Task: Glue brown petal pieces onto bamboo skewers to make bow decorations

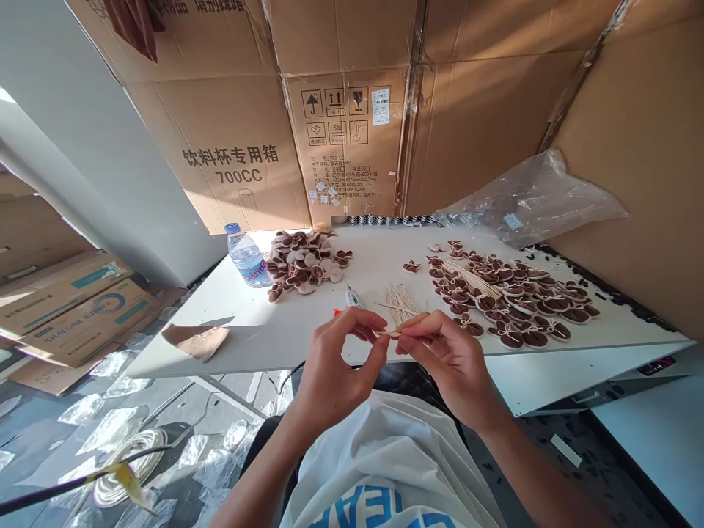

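My left hand [342,367] and my right hand [448,367] meet just above the table's front edge, both with fingers pinched. Between their fingertips runs a short piece of thin cream cord [392,334]; most of it is hidden by the fingers. Right behind the hands lies a loose bundle of cut cream cords [401,301]. A small glue tube [353,298] with a red cap end rests beside my left hand. To the right spreads a pile of round brown pieces tied with cream cord bows [511,297]. On the left is a heap of brown and whitish round pieces [305,260].
A water bottle [246,257] stands at the white table's [264,337] left side, near a torn cardboard scrap [196,342]. Large cardboard sheets [352,147] wall off the back. A clear plastic bag [539,202] lies at the back right. Plastic bags and coiled cable [132,462] litter the floor.
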Tool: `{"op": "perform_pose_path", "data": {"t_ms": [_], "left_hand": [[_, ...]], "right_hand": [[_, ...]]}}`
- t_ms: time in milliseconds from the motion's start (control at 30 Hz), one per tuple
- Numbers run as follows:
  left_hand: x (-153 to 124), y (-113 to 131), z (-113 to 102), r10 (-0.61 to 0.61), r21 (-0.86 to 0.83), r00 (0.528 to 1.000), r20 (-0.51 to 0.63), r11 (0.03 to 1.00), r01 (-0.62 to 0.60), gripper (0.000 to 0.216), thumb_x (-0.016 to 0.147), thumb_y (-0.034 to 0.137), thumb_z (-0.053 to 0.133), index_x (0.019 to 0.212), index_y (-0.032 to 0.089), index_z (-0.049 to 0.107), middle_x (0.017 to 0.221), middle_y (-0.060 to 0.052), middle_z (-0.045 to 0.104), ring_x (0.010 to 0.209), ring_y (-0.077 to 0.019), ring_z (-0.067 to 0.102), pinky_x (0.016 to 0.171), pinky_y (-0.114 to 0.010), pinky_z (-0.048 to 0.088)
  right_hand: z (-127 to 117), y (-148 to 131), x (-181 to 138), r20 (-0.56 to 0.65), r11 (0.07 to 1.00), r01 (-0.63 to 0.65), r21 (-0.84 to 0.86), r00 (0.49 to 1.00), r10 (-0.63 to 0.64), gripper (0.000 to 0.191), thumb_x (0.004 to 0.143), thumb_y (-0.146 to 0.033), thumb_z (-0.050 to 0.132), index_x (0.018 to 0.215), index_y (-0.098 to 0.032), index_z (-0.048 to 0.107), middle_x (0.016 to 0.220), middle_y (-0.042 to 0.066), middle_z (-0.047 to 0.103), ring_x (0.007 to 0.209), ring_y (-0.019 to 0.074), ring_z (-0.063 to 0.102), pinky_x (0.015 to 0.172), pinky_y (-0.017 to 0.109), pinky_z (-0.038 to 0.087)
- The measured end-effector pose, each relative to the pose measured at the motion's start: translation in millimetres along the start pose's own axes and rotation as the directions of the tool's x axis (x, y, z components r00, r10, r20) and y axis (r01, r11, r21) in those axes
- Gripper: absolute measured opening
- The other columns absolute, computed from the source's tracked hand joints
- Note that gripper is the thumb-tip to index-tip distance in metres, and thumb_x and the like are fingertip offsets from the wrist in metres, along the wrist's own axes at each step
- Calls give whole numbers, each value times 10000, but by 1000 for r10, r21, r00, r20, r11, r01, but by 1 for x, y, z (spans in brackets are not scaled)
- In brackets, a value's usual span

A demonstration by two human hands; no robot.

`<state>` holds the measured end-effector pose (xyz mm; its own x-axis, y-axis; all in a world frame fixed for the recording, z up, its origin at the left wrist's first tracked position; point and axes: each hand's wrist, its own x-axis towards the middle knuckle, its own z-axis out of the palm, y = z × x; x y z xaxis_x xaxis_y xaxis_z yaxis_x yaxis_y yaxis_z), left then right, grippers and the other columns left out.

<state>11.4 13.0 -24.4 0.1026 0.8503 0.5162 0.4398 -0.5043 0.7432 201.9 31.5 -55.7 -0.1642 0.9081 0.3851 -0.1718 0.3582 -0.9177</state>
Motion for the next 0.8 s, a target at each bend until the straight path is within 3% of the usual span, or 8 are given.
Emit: {"op": "perform_pose_path", "data": {"t_ms": [133, 233, 300, 367, 433, 500, 633, 800], "left_hand": [[3, 1, -12, 1, 64, 996, 89, 998, -7, 54, 995, 235, 751, 1009, 251, 800, 911, -33, 816, 831, -200, 751, 811, -338, 615], [7, -8, -21, -39, 96, 994, 102, 995, 29, 108, 1013, 275, 734, 949, 248, 817, 890, -35, 825, 812, -201, 760, 791, -330, 617], [13, -26, -30, -89, 126, 994, 63, 989, 80, 127, 1008, 331, 736, 974, 249, 826, 927, -39, 839, 836, -205, 778, 812, -333, 636], [20, -53, -43, -177, 209, 984, -38, 961, 181, 164, 990, 390, 732, 985, 252, 821, 944, -34, 848, 864, -213, 801, 847, -343, 659], [31, -87, -57, -225, 272, 967, -121, 929, 251, 192, 986, 392, 699, 982, 227, 796, 975, -60, 850, 873, -238, 806, 857, -387, 667], [43, -120, -69, -260, 339, 949, -178, 889, 307, 180, 973, 362, 672, 952, 211, 767, 961, -85, 844, 863, -271, 798, 813, -422, 660], [72, -170, -77, -253, 472, 949, -186, 824, 313, 171, 1008, 320, 626, 989, 198, 745, 1088, -119, 820, 1007, -299, 771, 888, -440, 628], [107, -201, -72, -217, 614, 975, -48, 763, 200, 288, 1062, 379, 709, 1259, 171, 721, 1346, -117, 718, 1221, -279, 700, 1065, -518, 592]], "right_hand": [[7, 8, 4, 49, 1000, -29, -8, 998, 29, 202, 1000, -440, 802, 1008, -246, 747, 957, 36, 757, 847, 187, 754, 823, 334, 676], [10, 16, 7, 56, 998, -66, -23, 996, 67, 294, 990, -461, 808, 1174, -255, 707, 1045, 46, 779, 927, 200, 760, 901, 360, 661], [12, 25, 11, 37, 991, -70, -112, 997, 75, 379, 989, -479, 799, 1265, -255, 666, 1104, 56, 786, 950, 201, 752, 910, 361, 641], [12, 36, 17, 25, 958, -45, -282, 998, 54, 338, 1017, -496, 748, 1219, -236, 673, 1105, 66, 781, 877, 195, 727, 832, 348, 616], [14, 51, 25, 34, 876, 0, -483, 999, 18, 279, 1048, -480, 691, 1143, -217, 685, 1114, 81, 771, 813, 195, 697, 771, 350, 584], [18, 64, 33, 60, 739, 32, -673, 998, 11, 248, 1064, -442, 670, 1144, -207, 676, 1153, 97, 761, 880, 221, 712, 815, 364, 576], [36, 78, 45, 69, 431, -2, -902, 986, 150, 311, 1100, -495, 619, 1134, -189, 661, 1173, 138, 762, 1113, 295, 738, 941, 382, 562], [55, 83, 51, 3, 313, -72, -947, 973, 231, 405, 1060, -569, 655, 1096, -165, 657, 1115, 204, 771, 1096, 375, 752, 905, 425, 558]]}}
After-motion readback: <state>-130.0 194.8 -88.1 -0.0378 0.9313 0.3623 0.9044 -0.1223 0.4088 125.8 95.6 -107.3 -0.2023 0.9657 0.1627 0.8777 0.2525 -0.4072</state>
